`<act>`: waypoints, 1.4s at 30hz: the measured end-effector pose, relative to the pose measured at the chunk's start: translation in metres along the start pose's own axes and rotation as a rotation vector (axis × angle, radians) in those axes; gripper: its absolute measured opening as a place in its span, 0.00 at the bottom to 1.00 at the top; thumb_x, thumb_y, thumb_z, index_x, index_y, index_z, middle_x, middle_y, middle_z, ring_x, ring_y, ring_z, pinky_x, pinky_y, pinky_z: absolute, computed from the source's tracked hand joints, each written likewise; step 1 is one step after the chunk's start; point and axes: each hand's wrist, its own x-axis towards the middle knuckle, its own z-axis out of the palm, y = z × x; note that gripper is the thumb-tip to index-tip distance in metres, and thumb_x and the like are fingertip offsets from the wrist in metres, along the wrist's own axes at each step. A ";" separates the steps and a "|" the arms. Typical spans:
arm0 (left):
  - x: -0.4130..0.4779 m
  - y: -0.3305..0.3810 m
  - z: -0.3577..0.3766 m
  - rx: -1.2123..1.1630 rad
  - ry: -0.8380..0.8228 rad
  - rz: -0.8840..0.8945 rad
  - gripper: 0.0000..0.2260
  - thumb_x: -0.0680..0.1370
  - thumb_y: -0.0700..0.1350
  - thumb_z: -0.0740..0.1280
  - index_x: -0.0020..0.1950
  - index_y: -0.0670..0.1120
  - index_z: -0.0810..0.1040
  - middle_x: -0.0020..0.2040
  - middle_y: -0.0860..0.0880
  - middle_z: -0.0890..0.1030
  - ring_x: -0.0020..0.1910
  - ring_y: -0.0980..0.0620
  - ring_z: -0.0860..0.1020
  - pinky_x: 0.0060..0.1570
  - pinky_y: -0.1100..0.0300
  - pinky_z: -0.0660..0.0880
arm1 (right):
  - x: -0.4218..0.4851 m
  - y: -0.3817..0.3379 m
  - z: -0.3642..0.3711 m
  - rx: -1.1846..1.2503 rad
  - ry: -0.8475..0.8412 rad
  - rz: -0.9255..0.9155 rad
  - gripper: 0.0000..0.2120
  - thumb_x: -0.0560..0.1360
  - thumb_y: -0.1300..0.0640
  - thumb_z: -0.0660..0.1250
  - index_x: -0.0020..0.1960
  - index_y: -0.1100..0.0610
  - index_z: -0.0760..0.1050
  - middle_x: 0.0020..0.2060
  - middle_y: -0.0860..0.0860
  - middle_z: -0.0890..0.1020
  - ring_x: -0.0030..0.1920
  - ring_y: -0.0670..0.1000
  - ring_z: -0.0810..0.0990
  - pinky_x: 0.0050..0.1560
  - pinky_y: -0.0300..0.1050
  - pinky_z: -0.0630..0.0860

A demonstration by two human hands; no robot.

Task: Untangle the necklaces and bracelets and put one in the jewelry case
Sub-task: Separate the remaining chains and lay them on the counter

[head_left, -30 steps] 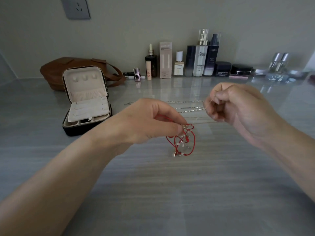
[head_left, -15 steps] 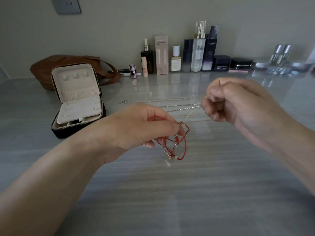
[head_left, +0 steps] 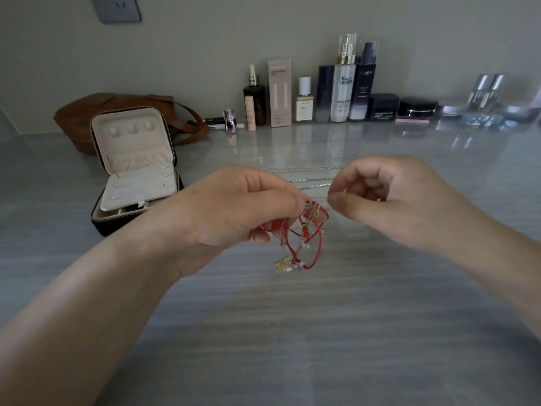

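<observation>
Left hand: fingers curled around the red cord tangle, thumb and fingertips clamped on its top knot, holding it above the table.
Right hand: fingers curled in, thumb tip pressed toward the forefinger just beside the knot. Whether a strand sits in that pinch I cannot tell, as it is too fine to see.
Tangle: red loops and small metal links hang below the left fingers, with a pale yellow charm at the bottom.
Just changed: half a second ago the right hand stood well apart with a thin chain drawn taut between the hands. Now it has closed in on the knot and no taut line shows.
Meaning for the task: probably a re-grip or a fresh pick at the knot — untangling is still under way, nothing freed yet.
Also different: the bundle hangs lower and looser than before.
Silver chains: laid out straight on the table behind the hands, as before.
Jewelry case: open at left, well apart from the tangle — no piece visibly placed in it.
</observation>
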 end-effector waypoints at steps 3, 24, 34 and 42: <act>0.001 -0.002 -0.001 -0.021 0.034 -0.004 0.11 0.65 0.48 0.67 0.41 0.44 0.84 0.33 0.49 0.79 0.33 0.58 0.73 0.33 0.67 0.70 | -0.004 -0.009 -0.002 0.033 0.033 -0.102 0.13 0.66 0.45 0.68 0.32 0.54 0.79 0.24 0.52 0.76 0.23 0.42 0.69 0.24 0.31 0.64; 0.002 -0.002 0.002 -0.100 0.154 0.107 0.06 0.68 0.43 0.74 0.41 0.55 0.85 0.38 0.45 0.82 0.33 0.57 0.73 0.34 0.65 0.70 | -0.004 -0.010 0.017 0.764 -0.154 0.333 0.08 0.50 0.56 0.74 0.28 0.55 0.81 0.21 0.47 0.71 0.22 0.44 0.64 0.23 0.35 0.56; 0.004 -0.003 0.002 -0.123 0.172 0.095 0.09 0.71 0.40 0.68 0.39 0.54 0.85 0.36 0.47 0.81 0.31 0.59 0.72 0.32 0.68 0.71 | -0.005 -0.010 0.017 0.773 -0.196 0.343 0.04 0.54 0.57 0.73 0.27 0.55 0.79 0.22 0.45 0.71 0.23 0.44 0.64 0.24 0.35 0.56; 0.004 -0.002 0.003 -0.117 0.188 0.092 0.10 0.70 0.40 0.69 0.38 0.54 0.85 0.34 0.48 0.81 0.31 0.58 0.72 0.33 0.66 0.70 | -0.003 -0.009 0.017 0.763 -0.141 0.373 0.04 0.54 0.57 0.71 0.28 0.55 0.78 0.22 0.46 0.70 0.22 0.44 0.63 0.23 0.35 0.56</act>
